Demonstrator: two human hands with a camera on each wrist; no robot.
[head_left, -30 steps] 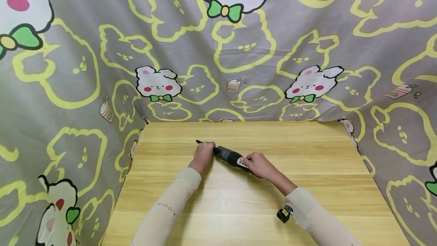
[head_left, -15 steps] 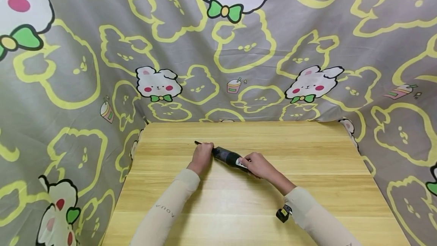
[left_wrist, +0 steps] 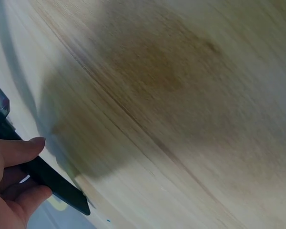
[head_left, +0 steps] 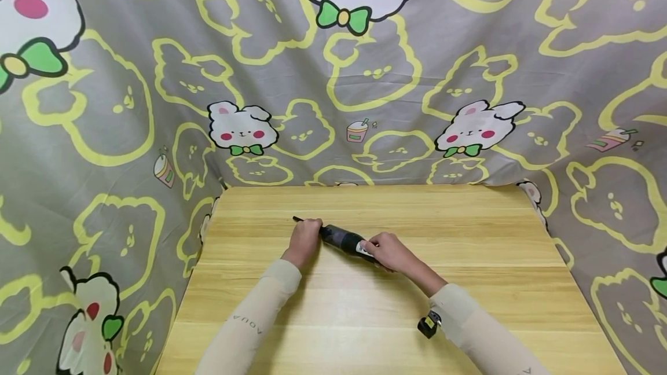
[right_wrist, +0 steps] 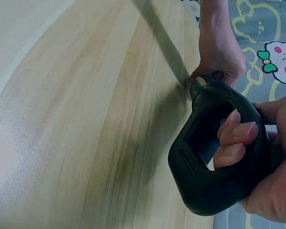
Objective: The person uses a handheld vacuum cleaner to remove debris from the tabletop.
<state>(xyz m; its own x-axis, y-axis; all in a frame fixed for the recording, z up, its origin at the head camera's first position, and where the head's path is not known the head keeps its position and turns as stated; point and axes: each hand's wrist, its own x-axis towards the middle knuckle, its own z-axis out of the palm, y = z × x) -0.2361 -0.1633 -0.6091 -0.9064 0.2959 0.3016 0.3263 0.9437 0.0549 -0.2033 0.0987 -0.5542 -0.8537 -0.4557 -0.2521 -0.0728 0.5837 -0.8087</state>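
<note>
A black handheld vacuum cleaner (head_left: 339, 238) with a smoky see-through front is held slantwise over the wooden table in the head view. My left hand (head_left: 303, 242) grips its narrow black nozzle (left_wrist: 66, 192); in the left wrist view thumb and fingers pinch it, and the flat tip sticks out past them. At the other end, my right hand (head_left: 391, 252) holds the body by its loop handle (right_wrist: 200, 193). Several fingers curl through the loop in the right wrist view. My left hand (right_wrist: 221, 55) shows beyond the vacuum there.
The light wooden table (head_left: 354, 317) spreads beneath both hands. Grey curtains (head_left: 396, 85) with rabbit prints stand along its back and sides. A small black device (head_left: 429, 324) hangs at the right sleeve's cuff.
Both hands have shifted slightly left with the vacuum cleaner, and its nozzle tip has come a little nearer. Both grips look the same.
</note>
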